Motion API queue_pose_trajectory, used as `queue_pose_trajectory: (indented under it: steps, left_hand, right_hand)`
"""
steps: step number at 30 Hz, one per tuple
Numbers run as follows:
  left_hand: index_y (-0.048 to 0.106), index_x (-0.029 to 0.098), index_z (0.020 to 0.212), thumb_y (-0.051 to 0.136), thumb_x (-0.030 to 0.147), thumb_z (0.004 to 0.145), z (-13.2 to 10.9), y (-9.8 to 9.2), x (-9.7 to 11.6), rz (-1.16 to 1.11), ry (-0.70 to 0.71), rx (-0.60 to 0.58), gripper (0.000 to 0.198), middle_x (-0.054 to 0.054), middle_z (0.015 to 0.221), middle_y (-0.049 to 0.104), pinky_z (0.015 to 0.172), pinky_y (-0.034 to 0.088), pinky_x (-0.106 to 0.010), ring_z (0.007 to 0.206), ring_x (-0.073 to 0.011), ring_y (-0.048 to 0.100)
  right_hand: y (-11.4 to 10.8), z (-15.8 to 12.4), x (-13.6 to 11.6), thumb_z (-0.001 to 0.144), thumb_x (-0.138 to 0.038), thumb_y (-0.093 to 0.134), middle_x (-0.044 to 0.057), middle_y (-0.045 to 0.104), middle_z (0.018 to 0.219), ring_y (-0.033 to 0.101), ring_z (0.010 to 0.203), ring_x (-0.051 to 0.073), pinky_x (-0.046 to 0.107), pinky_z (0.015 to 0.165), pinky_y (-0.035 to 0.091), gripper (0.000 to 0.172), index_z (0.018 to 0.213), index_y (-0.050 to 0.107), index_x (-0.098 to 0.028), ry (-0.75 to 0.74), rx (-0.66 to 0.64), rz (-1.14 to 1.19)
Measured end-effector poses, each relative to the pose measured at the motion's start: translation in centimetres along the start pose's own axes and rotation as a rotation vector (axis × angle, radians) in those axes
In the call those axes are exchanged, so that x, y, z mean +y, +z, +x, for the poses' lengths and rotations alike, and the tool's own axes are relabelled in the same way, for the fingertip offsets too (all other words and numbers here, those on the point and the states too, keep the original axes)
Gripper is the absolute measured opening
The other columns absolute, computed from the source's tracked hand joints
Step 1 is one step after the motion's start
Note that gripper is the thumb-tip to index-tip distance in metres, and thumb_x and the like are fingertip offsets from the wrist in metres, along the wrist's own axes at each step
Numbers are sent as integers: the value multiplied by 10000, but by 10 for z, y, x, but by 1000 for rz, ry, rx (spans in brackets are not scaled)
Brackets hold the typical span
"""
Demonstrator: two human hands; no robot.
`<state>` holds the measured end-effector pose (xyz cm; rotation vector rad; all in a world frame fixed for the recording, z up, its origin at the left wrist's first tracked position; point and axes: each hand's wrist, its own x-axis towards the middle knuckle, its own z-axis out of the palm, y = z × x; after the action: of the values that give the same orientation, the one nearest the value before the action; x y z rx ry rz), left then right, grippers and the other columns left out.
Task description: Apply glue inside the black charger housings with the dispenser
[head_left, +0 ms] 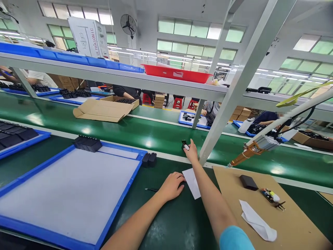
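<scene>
Stretched out over the green conveyor belt, my right hand (191,151) grips a small black piece with a white patch (185,146) between thumb and fingers; its index finger points upward. My left hand (171,186) rests on the dark green tabletop, thumb apart from loosely curved fingers, with nothing seen in it. Its fingertips are beside a sheet of white paper (191,182), partly covered by my right forearm. A thin dark tool (151,189) sticks out from behind my left wrist. Two black boxes (149,159) stand to the left, against a blue-rimmed white tray (65,187).
Several black boxes (87,143) stand at the tray's far edge. A slanted white post (234,80) rises close by my right hand. On the right, a brown board (234,201) bears a black case (248,182), a circuit board (271,196) and a white cloth (257,222). Co-workers sit beyond the belt.
</scene>
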<state>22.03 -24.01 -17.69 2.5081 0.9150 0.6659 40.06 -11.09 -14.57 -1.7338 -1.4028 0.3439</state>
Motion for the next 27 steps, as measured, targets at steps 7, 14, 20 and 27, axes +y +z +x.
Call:
queue_pose_trajectory:
  steps: [7,14,20,27]
  left_hand:
    - [674,203,1058,578,185,857,1,1,12,-11,95,-62,223,-70,1112,688,957,466,-422,1087,-253,604]
    - [685,158,1087,596,180,833,0,0,8,-26,112,-78,270,-110,1132,694,965,481,-429,1101,-287,617]
    - [718,200,995,591,202,854,1,-1,11,-5,101,-87,190,-75,1055,699,903,483,-407,1027,-260,624]
    - [703,221,1015,591,183,853,0,-3,13,-92,36,-92,201,-34,1056,698,924,447,-387,1032,-219,607]
  right_hand:
    - [30,-55,-35,639,-232,685,21,626,858,598,836,206,356,840,481,781,1383,448,-203,-124,-239,90]
    - [46,-79,-60,736,-439,687,60,669,955,646,719,173,328,706,527,737,1386,433,-203,-79,-408,262]
    - [36,-76,-34,910,-468,505,29,664,922,653,682,126,271,604,544,419,1243,529,-215,51,-448,348]
    - [35,-68,-2,910,-375,564,79,621,1130,631,956,180,382,814,560,340,1167,573,-152,92,-455,290]
